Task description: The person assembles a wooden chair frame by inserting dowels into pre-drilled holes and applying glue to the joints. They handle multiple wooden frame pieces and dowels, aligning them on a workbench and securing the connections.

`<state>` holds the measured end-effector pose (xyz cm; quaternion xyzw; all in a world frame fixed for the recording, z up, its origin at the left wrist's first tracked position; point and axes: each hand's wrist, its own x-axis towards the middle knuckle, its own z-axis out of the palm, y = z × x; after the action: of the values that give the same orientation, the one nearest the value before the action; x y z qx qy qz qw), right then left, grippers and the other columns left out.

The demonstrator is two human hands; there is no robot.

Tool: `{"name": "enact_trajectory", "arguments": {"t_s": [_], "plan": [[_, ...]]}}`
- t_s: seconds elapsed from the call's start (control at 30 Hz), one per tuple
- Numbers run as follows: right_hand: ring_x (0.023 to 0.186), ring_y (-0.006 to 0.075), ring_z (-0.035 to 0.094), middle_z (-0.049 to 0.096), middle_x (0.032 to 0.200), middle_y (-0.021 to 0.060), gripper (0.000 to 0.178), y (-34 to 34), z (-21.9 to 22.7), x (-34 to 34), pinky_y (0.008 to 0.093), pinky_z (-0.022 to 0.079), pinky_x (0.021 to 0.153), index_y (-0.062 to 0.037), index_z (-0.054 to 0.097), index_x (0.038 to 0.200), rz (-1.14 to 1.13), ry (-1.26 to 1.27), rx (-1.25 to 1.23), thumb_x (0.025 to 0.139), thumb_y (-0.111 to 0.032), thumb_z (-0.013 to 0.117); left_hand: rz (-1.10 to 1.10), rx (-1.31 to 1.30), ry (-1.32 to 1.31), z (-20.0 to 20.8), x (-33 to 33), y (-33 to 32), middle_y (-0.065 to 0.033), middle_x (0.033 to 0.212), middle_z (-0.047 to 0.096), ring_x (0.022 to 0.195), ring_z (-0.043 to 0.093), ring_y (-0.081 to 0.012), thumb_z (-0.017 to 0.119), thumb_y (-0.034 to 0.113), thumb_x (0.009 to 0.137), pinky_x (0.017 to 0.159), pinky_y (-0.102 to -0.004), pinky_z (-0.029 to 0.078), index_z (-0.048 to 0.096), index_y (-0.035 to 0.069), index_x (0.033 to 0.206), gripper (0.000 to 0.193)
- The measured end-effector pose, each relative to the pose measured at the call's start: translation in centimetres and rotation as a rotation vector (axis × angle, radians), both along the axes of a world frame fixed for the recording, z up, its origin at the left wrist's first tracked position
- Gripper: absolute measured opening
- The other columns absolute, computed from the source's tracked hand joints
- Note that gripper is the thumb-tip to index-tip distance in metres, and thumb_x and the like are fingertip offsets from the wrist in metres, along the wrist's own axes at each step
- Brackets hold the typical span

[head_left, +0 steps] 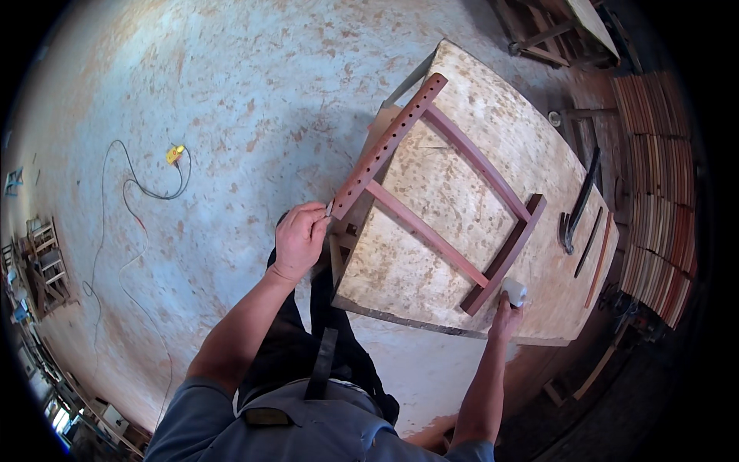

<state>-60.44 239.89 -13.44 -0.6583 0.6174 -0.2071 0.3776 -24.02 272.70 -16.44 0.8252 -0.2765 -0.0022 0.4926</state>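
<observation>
A reddish-brown wooden frame [469, 165] lies aslant on a stained, pale worktop [454, 208]. Its long left rail [389, 148] carries a row of dark holes and overhangs the worktop's left edge; two crosspieces join it to a shorter right rail [512, 250]. At the near end of the holed rail, my left hand [300, 240] is closed in a pinch on a small, thin greyish piece [329, 209] by the last holes. Beside the near end of the shorter rail, my right hand [504, 317] grips a small white container [513, 292], whose exact kind I cannot tell.
On the worktop's right lie a claw hammer [567, 231], a thin dark rod [589, 242] and a reddish strip [598, 262]. Stacked wooden slats [658, 177] stand beyond. A yellow socket box [175, 155] with a trailing cable is on the floor at left.
</observation>
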Motion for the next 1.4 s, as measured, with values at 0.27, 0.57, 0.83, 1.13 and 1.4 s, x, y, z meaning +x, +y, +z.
{"name": "enact_trajectory", "arguments": {"t_s": [0.27,0.57,0.83,1.13,1.4], "plan": [[0.078,0.009,0.054,0.062,0.092,0.0026,0.027,0.4,-0.1,-1.3,0.0258,0.044,0.068,0.0005,0.063,0.109,-0.025,0.062,0.064,0.088,-0.017,0.068,0.045,-0.099,0.089,-0.6,-0.5,-0.2,-0.0139,0.101,0.067,0.084,0.066,-0.0244,0.066,-0.006,0.082,0.072,-0.031,0.053,0.061,0.002,0.094,0.016],[0.083,0.0154,0.054,0.058,0.09,0.0076,0.023,11.0,5.8,4.4,0.029,0.046,0.078,0.0012,0.057,0.102,0.398,0.218,-0.05,0.083,-0.003,0.068,0.033,-0.132,0.143,-0.8,-0.2,-0.2,-0.0138,0.102,0.067,0.086,0.066,-0.026,0.065,-0.004,0.083,0.075,-0.0323,0.053,0.062,0.001,0.096,0.015],[0.097,0.0355,0.055,0.058,0.106,0.0183,0.047,8.8,4.4,21.1,0.0418,0.046,0.085,0.0028,0.058,0.118,0.883,0.194,-0.484,0.077,-0.013,0.076,-0.043,-0.106,0.173,-0.4,0.7,0.4,-0.0128,0.099,0.065,0.086,0.065,-0.0286,0.064,-0.002,0.084,0.074,-0.0335,0.054,0.067,0.0,0.099,0.015],[0.076,0.0269,0.062,0.064,0.087,0.0087,0.031,8.7,1.8,23.1,0.0366,0.051,0.067,-0.0078,0.072,0.099,0.979,0.194,-0.461,0.074,-0.025,0.079,-0.07,-0.159,0.142,-1.2,1.2,0.5,-0.0122,0.095,0.065,0.081,0.065,-0.0272,0.066,-0.005,0.083,0.07,-0.032,0.054,0.067,0.001,0.099,0.017],[0.078,0.0279,0.063,0.065,0.087,0.0091,0.032,8.7,1.8,23.2,0.0372,0.051,0.068,-0.0072,0.072,0.098,0.989,0.212,-0.463,0.073,-0.025,0.079,-0.096,-0.149,0.162,-1.0,1.5,0.5,-0.0133,0.099,0.066,0.084,0.067,-0.0234,0.064,-0.01,0.083,0.073,-0.0298,0.055,0.066,-0.001,0.098,0.018]]}}
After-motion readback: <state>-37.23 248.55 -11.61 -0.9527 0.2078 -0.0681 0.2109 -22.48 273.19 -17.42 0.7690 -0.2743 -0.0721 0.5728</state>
